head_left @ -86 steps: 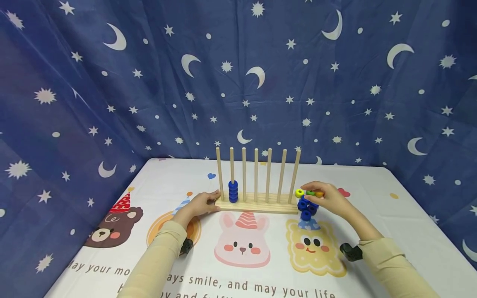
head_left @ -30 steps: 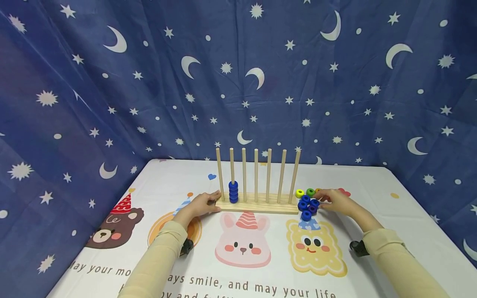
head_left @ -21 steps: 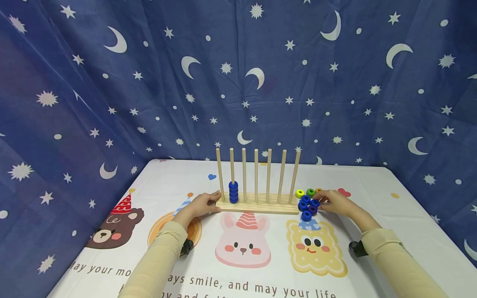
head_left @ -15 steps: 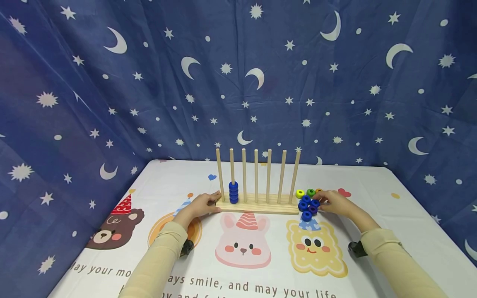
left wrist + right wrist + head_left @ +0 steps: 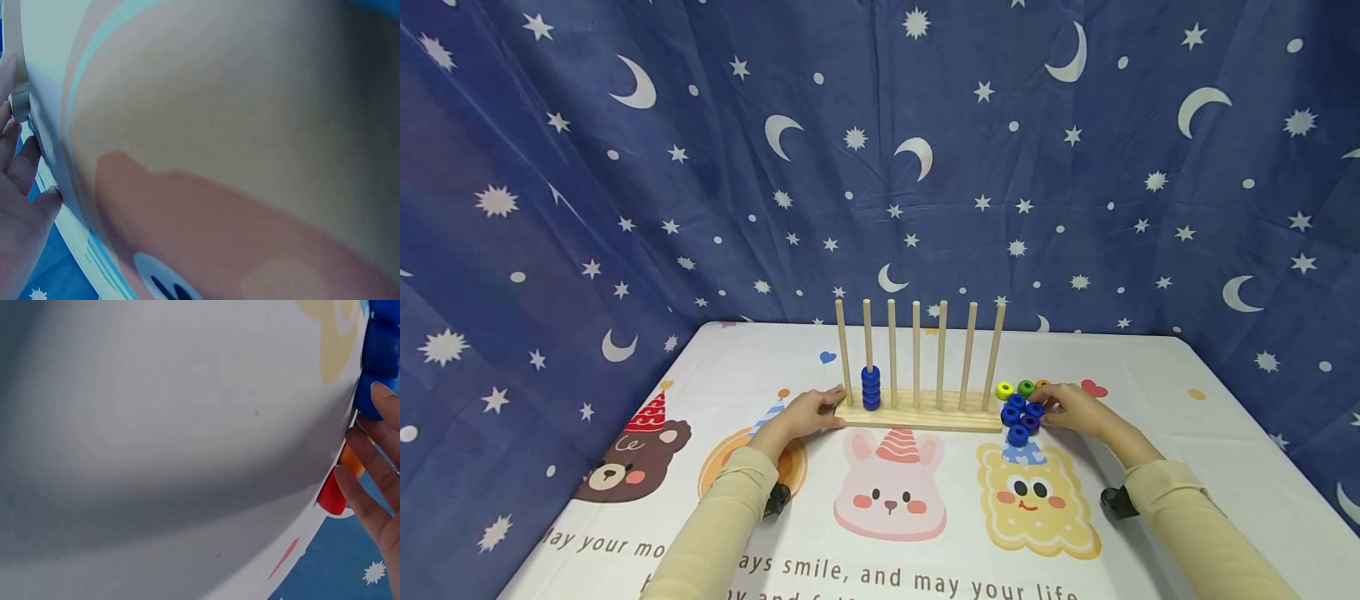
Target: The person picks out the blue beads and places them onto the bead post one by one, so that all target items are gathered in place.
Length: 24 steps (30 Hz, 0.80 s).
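The left hand (image 5: pixel 805 412) grips the left end of a wooden bead abacus (image 5: pixel 925 417), which has several upright pegs. Four-sided views aside, a stack of blue beads (image 5: pixel 871 389) sits on its second peg from the left. Beyond the base's right end lie several loose blue beads (image 5: pixel 1017 435), with a yellow bead (image 5: pixel 1000 392) and a green bead (image 5: pixel 1026 392) behind them. The right hand (image 5: pixel 1071 408) touches the right side of this cluster. In the right wrist view its thumb meets a blue bead (image 5: pixel 374 403), and its extended fingers lie by an orange bead (image 5: pixel 352 460) and a red bead (image 5: pixel 333 496).
A white tablecloth (image 5: pixel 955 467) printed with cartoon figures and lettering covers the table. Behind it and at the sides hangs a blue curtain (image 5: pixel 850 242) with moons and stars. Dark wrist devices (image 5: pixel 1118 502) show beneath the sleeves.
From above the loose beads, the right hand has moved down to their right side, uncovering the yellow and green ones. Over the last second it barely shifts. The left hand keeps its place.
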Available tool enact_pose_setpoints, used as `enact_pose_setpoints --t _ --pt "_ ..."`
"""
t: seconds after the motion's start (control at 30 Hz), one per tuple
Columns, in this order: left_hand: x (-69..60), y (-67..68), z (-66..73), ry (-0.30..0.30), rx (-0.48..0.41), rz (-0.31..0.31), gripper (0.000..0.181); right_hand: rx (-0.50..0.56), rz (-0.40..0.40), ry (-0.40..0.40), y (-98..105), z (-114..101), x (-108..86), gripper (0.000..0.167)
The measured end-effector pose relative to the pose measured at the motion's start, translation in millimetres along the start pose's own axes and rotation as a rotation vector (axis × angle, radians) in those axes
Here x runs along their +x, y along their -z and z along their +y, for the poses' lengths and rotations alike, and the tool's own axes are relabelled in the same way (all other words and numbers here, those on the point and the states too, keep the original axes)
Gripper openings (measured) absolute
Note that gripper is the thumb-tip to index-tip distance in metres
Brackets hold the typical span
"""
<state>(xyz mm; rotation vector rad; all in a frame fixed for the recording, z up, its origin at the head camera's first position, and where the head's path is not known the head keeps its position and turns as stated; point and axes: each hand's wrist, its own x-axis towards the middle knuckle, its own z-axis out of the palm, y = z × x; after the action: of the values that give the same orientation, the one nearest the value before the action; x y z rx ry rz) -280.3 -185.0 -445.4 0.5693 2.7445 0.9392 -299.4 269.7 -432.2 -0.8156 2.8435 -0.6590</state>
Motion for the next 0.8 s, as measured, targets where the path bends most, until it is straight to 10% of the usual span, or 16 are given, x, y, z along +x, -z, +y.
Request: enact_pose_setpoints --t 0.8 --pt "-0.9 0.1 0.4 -0.021 0.022 0.009 0.058 -0.05 0.052 -0.08 -1.2 -2.3 -3.7 0.025"
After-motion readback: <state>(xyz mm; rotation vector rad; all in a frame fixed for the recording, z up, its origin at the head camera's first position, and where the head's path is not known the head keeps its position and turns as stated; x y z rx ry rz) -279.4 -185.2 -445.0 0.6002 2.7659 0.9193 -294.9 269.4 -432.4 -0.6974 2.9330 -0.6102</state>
